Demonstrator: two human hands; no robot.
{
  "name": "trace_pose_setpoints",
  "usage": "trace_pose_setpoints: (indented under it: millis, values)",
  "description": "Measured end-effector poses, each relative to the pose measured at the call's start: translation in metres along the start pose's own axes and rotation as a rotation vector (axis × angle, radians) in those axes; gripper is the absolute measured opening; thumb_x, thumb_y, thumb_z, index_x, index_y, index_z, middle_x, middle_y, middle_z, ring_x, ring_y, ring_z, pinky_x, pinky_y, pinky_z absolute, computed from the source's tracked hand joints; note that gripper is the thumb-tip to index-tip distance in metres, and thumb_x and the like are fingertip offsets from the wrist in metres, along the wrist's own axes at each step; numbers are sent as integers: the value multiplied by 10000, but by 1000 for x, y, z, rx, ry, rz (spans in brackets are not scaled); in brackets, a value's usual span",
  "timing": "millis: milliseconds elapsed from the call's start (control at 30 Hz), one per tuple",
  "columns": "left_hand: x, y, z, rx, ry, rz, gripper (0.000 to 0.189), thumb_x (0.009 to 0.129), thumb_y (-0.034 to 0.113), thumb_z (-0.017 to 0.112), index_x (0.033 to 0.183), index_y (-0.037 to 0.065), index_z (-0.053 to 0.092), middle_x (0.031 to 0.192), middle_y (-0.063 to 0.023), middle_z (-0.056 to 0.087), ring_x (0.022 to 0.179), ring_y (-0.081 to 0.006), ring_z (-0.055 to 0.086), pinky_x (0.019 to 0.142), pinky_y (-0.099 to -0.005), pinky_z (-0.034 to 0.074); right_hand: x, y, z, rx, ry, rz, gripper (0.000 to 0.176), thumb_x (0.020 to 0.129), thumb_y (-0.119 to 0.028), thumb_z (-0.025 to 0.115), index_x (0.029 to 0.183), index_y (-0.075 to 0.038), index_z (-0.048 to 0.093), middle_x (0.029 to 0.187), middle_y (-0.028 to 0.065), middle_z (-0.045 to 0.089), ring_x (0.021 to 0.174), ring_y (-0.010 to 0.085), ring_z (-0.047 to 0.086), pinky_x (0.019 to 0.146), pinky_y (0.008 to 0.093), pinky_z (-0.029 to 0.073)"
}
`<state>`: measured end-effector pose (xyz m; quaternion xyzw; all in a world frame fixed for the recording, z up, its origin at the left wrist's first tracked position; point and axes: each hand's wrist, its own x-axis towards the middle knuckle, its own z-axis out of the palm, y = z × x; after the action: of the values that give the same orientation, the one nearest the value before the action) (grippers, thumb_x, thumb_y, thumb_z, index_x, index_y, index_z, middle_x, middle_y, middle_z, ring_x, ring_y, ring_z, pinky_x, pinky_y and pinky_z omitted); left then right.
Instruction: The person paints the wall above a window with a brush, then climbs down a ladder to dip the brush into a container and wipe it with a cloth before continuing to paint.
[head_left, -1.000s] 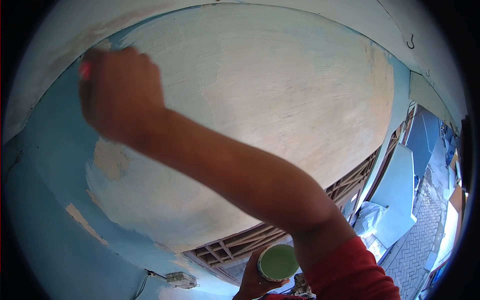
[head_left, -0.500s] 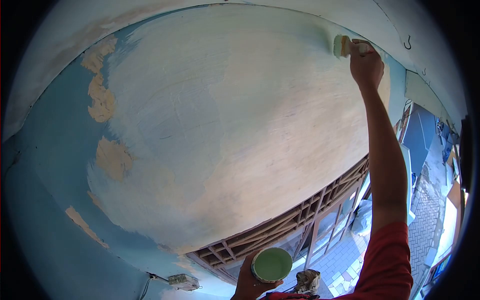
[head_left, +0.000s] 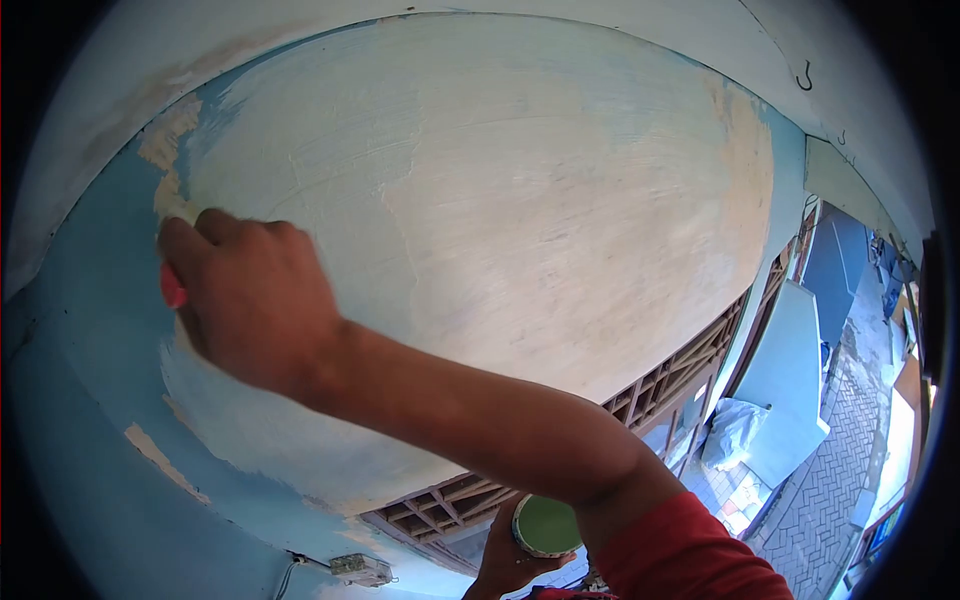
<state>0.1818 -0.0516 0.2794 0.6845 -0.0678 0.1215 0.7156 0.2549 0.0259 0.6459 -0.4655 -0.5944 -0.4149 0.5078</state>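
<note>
My right hand [head_left: 258, 295] is closed around a paintbrush at the left side of the wall. Only the red end of the paintbrush [head_left: 174, 287] sticks out below my fingers; the bristles are hidden behind the hand. Pale whitish-green paint covers much of the wall [head_left: 500, 230], with blue and bare tan patches at its left edge. Low in the view, my left hand [head_left: 502, 558] grips a paint cup [head_left: 547, 526] from its left side. Green paint fills the cup, which is partly covered by my right arm.
Below the wall runs a brown wooden lattice [head_left: 445, 508] over a window. A white electrical box [head_left: 361, 569] with a cable sits at lower left. Hooks [head_left: 804, 76] hang from the ceiling. To the right are a pale board [head_left: 785, 390], a plastic bag [head_left: 735, 432] and a paved path [head_left: 835, 480].
My right hand has swept with the paintbrush from the wall's upper right to its left side, the arm now crossing the view. The left hand still holds the cup low down.
</note>
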Motion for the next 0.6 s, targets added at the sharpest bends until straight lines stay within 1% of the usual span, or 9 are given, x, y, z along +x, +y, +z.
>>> trace_pose_setpoints:
  millis: [67,133,167,267,400,467,500,533,600]
  values:
    - [3,4,5,-80,19,27,1158,649,138,1030,1573,45,338,1442,-132,568,1365,-244,560,1124,-428,510,13,-1,-4,185,-151,171,148,897,-45,656,1041,-18,673,933,233,719,848,381,742,828,489,604]
    - [2,10,6,-25,4,69,1131,653,136,1028,1562,43,361,1438,-138,575,1356,-250,573,1116,-434,515,21,27,-16,116,52,180,139,964,-153,635,1018,-33,679,908,256,730,841,415,736,858,503,587]
    - [-1,6,3,-32,15,63,1109,653,151,1033,1550,50,388,1435,-139,584,1342,-255,590,1109,-436,518,29,53,-31,-16,139,178,180,985,-218,688,1004,-48,743,815,167,755,751,306,762,727,423,603]
    - [-9,11,-4,26,43,67,1099,648,163,1039,1541,60,406,1431,-139,593,1334,-260,601,1108,-436,517,37,129,-135,7,284,136,221,990,-201,730,1088,-7,771,898,110,787,789,162,769,709,284,605]
    - [-25,13,-17,24,109,6,1105,638,168,1045,1539,72,412,1431,-137,596,1340,-262,597,1113,-443,513,18,167,-260,-164,506,471,255,971,-168,767,1159,4,780,1011,124,789,861,170,789,745,245,633]
    - [-31,10,-22,98,128,7,1097,639,173,1045,1534,77,417,1429,-138,597,1342,-264,597,1117,-447,508,12,178,-296,-447,542,454,238,966,-160,771,1137,4,789,1000,100,793,847,144,779,742,227,616]
    - [-33,11,-22,94,138,8,1097,639,173,1045,1534,77,417,1429,-138,597,1342,-264,597,1117,-447,508,13,178,-301,-638,553,373,277,954,-341,711,1104,-137,824,898,87,810,832,221,786,808,361,598]
    - [-33,13,-22,102,141,11,1096,640,177,1045,1533,78,418,1432,-137,594,1343,-264,595,1117,-446,507,14,181,-300,-632,547,371,277,954,-341,711,1104,-137,824,898,87,810,832,221,786,808,361,598]
    - [-33,13,-21,113,146,18,1094,641,181,1045,1531,79,419,1434,-136,591,1343,-264,593,1117,-444,506,17,173,-286,-1075,501,289,298,975,-426,650,1086,-206,818,941,131,800,905,353,775,862,443,595]
